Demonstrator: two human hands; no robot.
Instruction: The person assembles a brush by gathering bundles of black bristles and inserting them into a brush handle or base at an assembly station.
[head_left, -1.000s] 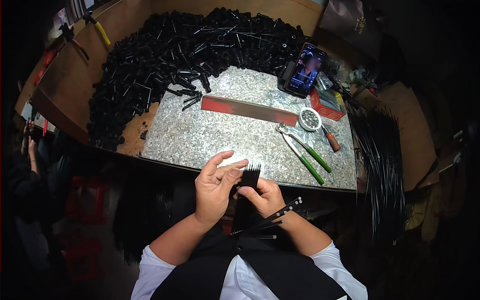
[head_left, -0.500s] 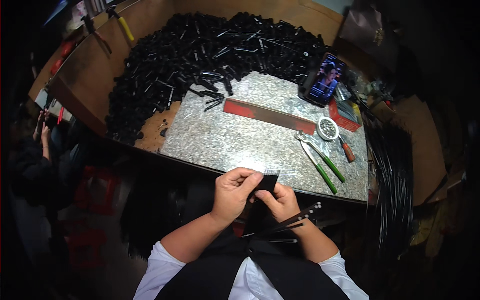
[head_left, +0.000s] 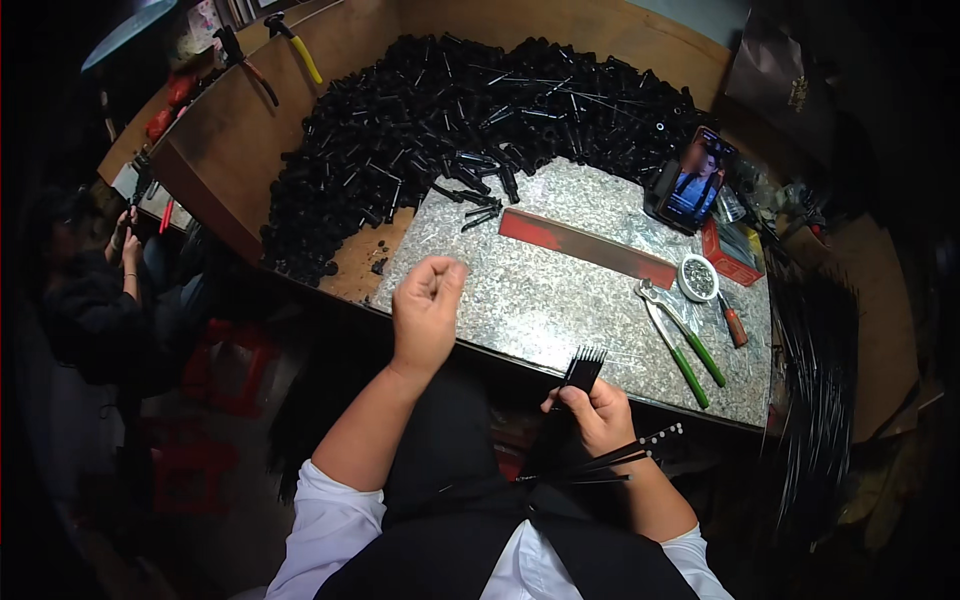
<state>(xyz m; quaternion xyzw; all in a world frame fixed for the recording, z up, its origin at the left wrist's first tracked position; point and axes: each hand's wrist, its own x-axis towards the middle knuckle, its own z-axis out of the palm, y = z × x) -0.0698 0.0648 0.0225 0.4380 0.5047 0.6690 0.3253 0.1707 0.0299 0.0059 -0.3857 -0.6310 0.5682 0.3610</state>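
Observation:
My right hand (head_left: 598,415) is closed around a flat bundle of thin black rods (head_left: 581,373) at the table's front edge. The rods stand side by side like a comb, with thin pale tips pointing up. My left hand (head_left: 428,312) is raised over the table's front left part, apart from the bundle. Its fingers are curled with thumb and forefinger together; whatever may be between them is too small to make out. Several dark rods with pale round ends (head_left: 660,438) stick out beside my right forearm.
A speckled tabletop (head_left: 480,300) holds a red-and-brown bar (head_left: 590,247), green-handled pliers (head_left: 690,352), a white cup (head_left: 684,281) of small metal bits, an orange-handled screwdriver (head_left: 735,327) and a propped phone (head_left: 697,180). Black tubular parts (head_left: 400,130) heap behind. Another person (head_left: 90,280) sits left.
My left hand has left the bundle and moved up and left over the table. My right hand keeps the bundle, now with its pale tips in plain sight. The whole view has shifted.

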